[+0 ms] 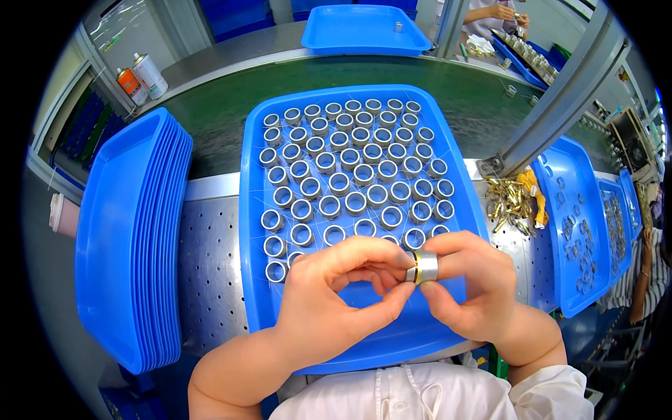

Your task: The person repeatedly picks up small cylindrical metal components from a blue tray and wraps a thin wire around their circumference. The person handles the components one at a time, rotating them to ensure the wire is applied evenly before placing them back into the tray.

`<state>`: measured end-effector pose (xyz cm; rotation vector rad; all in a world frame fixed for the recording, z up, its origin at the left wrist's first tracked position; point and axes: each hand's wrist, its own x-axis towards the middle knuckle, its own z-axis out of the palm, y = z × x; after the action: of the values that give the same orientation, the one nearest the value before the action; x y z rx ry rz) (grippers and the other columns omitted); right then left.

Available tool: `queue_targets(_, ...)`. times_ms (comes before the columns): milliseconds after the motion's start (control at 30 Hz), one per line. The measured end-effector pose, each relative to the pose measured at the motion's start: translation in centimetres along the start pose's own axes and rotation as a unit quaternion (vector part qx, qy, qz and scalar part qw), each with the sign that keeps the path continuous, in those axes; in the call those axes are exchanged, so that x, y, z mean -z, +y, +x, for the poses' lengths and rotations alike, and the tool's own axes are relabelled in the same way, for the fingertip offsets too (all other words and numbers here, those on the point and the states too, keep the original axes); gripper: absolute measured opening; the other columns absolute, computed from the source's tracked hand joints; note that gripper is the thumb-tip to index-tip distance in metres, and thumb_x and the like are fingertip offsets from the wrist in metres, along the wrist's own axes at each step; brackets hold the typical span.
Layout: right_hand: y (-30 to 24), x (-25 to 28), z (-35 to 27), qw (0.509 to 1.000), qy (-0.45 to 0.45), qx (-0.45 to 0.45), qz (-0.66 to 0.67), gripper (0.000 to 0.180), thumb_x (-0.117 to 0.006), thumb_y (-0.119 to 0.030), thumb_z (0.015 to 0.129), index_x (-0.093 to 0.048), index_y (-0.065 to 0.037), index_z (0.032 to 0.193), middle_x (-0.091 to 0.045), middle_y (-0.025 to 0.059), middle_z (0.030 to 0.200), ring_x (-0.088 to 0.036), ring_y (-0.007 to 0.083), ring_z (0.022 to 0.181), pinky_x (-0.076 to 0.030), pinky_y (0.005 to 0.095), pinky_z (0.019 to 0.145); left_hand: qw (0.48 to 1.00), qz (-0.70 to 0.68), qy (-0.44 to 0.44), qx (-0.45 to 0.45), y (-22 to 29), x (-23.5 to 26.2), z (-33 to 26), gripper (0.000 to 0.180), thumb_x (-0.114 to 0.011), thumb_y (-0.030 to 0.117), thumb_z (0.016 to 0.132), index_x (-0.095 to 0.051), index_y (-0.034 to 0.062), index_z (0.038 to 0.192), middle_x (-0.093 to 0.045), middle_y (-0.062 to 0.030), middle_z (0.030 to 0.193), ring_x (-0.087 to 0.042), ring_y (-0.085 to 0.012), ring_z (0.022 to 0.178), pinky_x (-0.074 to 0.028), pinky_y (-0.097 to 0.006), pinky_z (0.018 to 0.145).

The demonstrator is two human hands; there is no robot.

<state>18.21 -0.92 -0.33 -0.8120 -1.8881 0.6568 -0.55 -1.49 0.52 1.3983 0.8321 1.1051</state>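
Close in front of my chest, both hands meet on a short silver metal ring (pixel 428 267) that has a gold-coloured band at its left edge. My right hand (pixel 479 283) pinches it between thumb and fingers. From the other side my left hand (pixel 336 290) closes its thumb and forefinger on the ring's left end; whether a separate piece sits there I cannot tell. Beneath both hands lies a blue tray (pixel 253 210) with rows of short grey metal cylinders (pixel 355 203) standing in it. Thin pale strands stick out from many of them. My hands hide the tray's near part.
On the left rises a stack of blue trays (pixel 133 245). Brass-coloured small parts (pixel 511 203) lie in a heap beside a yellow cloth (pixel 535 199). A slanted metal post (pixel 567 91) stands right, before more blue trays (pixel 570 297). Behind runs a green belt (pixel 210 133); another person works beyond.
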Motion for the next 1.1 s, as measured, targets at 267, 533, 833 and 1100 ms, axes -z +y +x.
queue_targets(267,0.43,0.40,-0.11,0.987,-0.042,-0.108,0.113,0.012,-0.068,0.004,0.070,-0.064,0.001,0.081,-0.063,0.0131,0.091,-0.063,0.0160,0.076,-0.050,0.0240,0.065,0.990,0.109,-0.003,-0.087,-0.36,-0.13,-0.03,0.035,-0.069,-0.014,0.067,-0.057,-0.0034,0.098,-0.062,-0.0126,0.091,-0.064,-0.0149,0.075,-0.054,-0.026,0.071)
queue_targets(533,0.77,0.29,-0.37,0.961,-0.039,-0.177,0.207,0.008,-0.067,0.003,0.073,-0.064,0.003,0.081,-0.063,0.0122,0.094,-0.061,0.0116,0.078,-0.050,0.0216,0.067,0.977,0.162,-0.008,-0.137,-0.42,-0.28,-0.06,0.032,-0.071,-0.013,0.065,-0.059,-0.0027,0.093,-0.064,-0.0123,0.084,-0.063,-0.0136,0.071,-0.052,-0.024,0.063)
queue_targets(833,0.63,0.48,-0.18,0.965,-0.046,-0.182,0.180,0.006,-0.069,0.002,0.072,-0.065,0.001,0.077,-0.064,0.0108,0.092,-0.060,0.0104,0.078,-0.049,0.0208,0.065,0.972,0.181,-0.003,-0.153,-0.43,-0.24,0.03,0.031,-0.072,-0.012,0.064,-0.059,-0.0016,0.091,-0.065,-0.0111,0.077,-0.062,-0.0137,0.066,-0.050,-0.024,0.058)
queue_targets(1100,0.74,0.42,-0.26,0.965,-0.034,-0.176,0.191,0.006,-0.069,0.002,0.070,-0.066,0.000,0.075,-0.065,0.0108,0.089,-0.062,0.0139,0.079,-0.049,0.0253,0.069,0.974,0.163,-0.007,-0.157,-0.46,-0.36,-0.02,0.031,-0.073,-0.012,0.064,-0.059,-0.0021,0.091,-0.064,-0.0116,0.078,-0.064,-0.0146,0.068,-0.052,-0.024,0.060)
